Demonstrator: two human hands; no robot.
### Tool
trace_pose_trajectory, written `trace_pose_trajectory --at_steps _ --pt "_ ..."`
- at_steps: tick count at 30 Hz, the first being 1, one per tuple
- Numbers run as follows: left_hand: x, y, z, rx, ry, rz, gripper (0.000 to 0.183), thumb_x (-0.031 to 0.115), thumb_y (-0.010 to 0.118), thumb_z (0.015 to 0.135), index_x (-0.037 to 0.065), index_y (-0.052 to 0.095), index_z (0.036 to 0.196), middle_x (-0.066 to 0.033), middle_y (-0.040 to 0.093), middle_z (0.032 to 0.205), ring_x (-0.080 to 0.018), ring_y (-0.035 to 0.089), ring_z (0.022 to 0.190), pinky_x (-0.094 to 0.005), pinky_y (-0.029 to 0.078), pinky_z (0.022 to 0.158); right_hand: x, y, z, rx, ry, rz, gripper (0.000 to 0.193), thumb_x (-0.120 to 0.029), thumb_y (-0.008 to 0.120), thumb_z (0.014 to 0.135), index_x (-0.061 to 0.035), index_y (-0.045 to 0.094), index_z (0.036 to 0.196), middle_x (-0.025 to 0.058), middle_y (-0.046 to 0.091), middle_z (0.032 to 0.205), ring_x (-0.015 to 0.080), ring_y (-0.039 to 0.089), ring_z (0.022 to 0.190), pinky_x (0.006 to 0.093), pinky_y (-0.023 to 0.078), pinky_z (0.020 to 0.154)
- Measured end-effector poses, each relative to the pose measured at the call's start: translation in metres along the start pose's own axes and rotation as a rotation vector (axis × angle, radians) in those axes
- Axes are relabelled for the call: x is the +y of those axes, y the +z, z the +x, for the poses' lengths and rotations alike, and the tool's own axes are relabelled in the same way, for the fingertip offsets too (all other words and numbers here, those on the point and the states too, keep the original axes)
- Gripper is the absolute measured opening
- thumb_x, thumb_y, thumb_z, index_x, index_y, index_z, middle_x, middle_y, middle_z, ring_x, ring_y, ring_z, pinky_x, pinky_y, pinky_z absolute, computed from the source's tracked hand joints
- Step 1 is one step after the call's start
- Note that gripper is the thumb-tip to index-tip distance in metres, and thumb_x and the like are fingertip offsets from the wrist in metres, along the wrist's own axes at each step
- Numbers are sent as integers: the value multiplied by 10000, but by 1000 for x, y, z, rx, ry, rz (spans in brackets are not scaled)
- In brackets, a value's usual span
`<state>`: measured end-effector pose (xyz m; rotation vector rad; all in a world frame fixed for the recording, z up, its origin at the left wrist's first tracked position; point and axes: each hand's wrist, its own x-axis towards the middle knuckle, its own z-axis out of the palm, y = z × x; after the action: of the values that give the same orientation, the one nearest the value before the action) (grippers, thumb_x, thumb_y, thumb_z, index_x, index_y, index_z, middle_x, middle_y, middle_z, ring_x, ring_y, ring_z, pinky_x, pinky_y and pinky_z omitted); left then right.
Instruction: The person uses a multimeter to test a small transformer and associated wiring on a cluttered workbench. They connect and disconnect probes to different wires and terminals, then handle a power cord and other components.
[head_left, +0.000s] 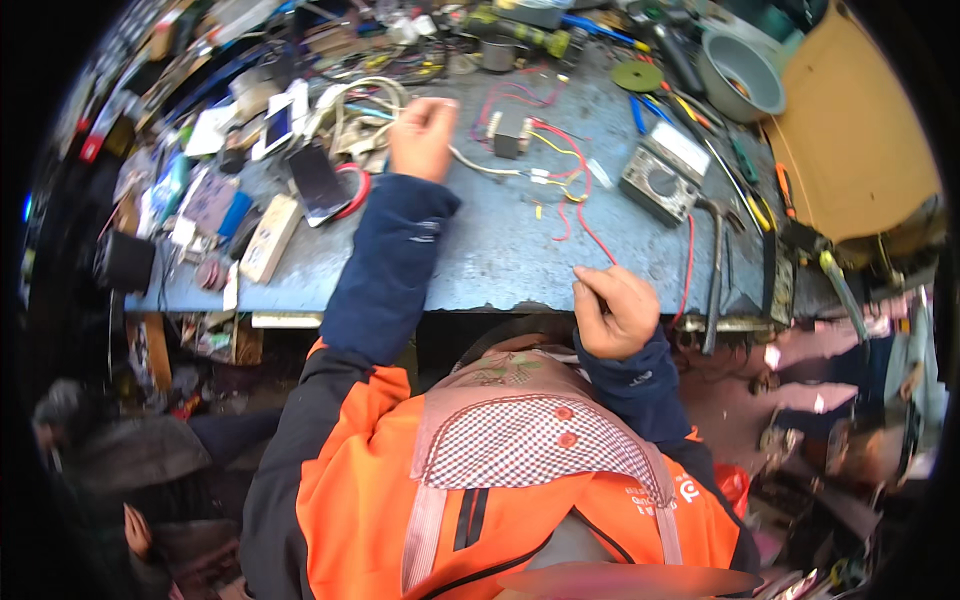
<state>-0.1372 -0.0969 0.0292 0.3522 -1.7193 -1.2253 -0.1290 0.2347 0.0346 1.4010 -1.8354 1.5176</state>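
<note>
Blue worktable [500, 270] is carrying a red wire [597, 240], reaching the curled right hand [617, 312]; whether it is pinching, I cannot tell. Farther, the left hand [424, 140] is partly covering a white cable [484, 167], its grip hiding. Beyond, a grey bowl [740, 52] is holding something unclear.

The workbench [480, 270] is blue-grey; the wires [597, 240] are red and yellow, the cable [485, 167] off-white, the wired block [511, 136] dark grey. The apron [455, 392] is pink with a dark-and-white checked panel [505, 450] and red buttons [567, 440]; the jacket [350, 470] is orange and black, the sleeves [385, 270] navy.
</note>
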Motion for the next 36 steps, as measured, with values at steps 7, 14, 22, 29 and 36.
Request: trace_pose_trajectory --at_steps 7,14,22,29,36 --pt "49 -4 -16 -94 311 460 190 117 757 878 6 736 1031 -74 693 917 -142 648 738 -277 513 663 18 34 -4 -213 188 -202 81 -113 767 830 -78 699 858 96 629 761 325 642 663 426 491 563" --pt "-17 -163 155 -254 259 1229 409 285 737 831 3 716 1126 -227 719 1148 -399 697 1015 -468 548 877 15 31 -7 -162 125 -287 89 -137 759 830 -102 678 820 90 599 729 320 631 648 431 486 559" --pt "-149 -238 275 -706 -146 1159 610 408 693 946 59 555 1427 -161 610 1381 -224 587 1255 -332 465 1072 34 42 -24 -166 87 -281 96 -159 657 781 -91 590 781 99 603 775 305 653 705 433 535 619" --pt "-60 -299 266 -173 103 924 450 362 701 949 40 707 1264 -132 764 1148 -190 714 1045 -339 537 947 30 28 -22 -190 36 -294 95 -135 667 806 -84 590 784 78 591 781 280 644 688 413 528 582" --pt "167 -105 66 -38 926 705 292 -5 665 744 5 755 1021 -162 715 1070 -304 690 1014 -368 531 939 22 26 -9 -118 155 -179 75 -139 722 855 -92 667 835 100 631 766 326 666 703 432 530 611"
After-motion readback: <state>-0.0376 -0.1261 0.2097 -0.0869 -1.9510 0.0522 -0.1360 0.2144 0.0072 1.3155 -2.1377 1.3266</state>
